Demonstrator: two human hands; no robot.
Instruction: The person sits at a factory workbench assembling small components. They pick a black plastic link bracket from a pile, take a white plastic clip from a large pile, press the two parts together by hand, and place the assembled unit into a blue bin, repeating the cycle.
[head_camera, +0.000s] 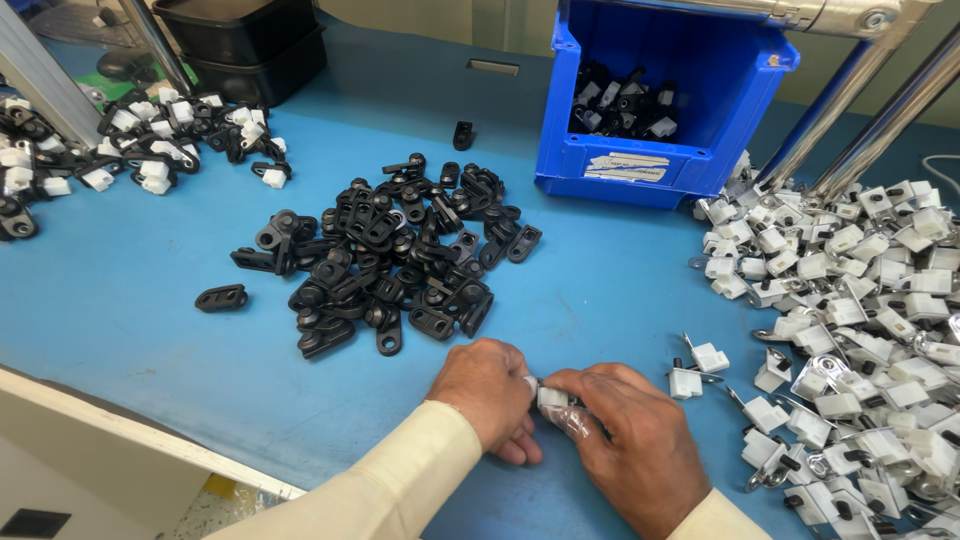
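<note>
Blue open-fronted bin (725, 80) stands at the far side of the blue tabletop (130, 300), right of centre; inside it, a shallow heap of assembled black-and-white parts (622, 105) against the back of its floor. On the bin's front lip: a pale rectangular label (627, 166), slightly skewed, print too small to tell. Far left corner: two black trays (240, 40), stacked, contents not visible. Loose stock on the tabletop: central pile of black plastic brackets (400, 255), one stray bracket (221, 297) lying apart to its left; a heap of white clips with metal tabs (860, 310) along the right edge; a mixed black-and-white heap (130, 140) at far left. Both hands meet at the near edge, cream sleeves visible. Left hand (490, 395) has its grip closed, fingertips pinching the left side of a small white clip (552, 398). Right hand (630, 440) also grips closed, thumb and forefinger pressed on the same clip from the right. The clip sits between the two hands, just above the tabletop, near two loose white clips (697, 370) to its right.
</note>
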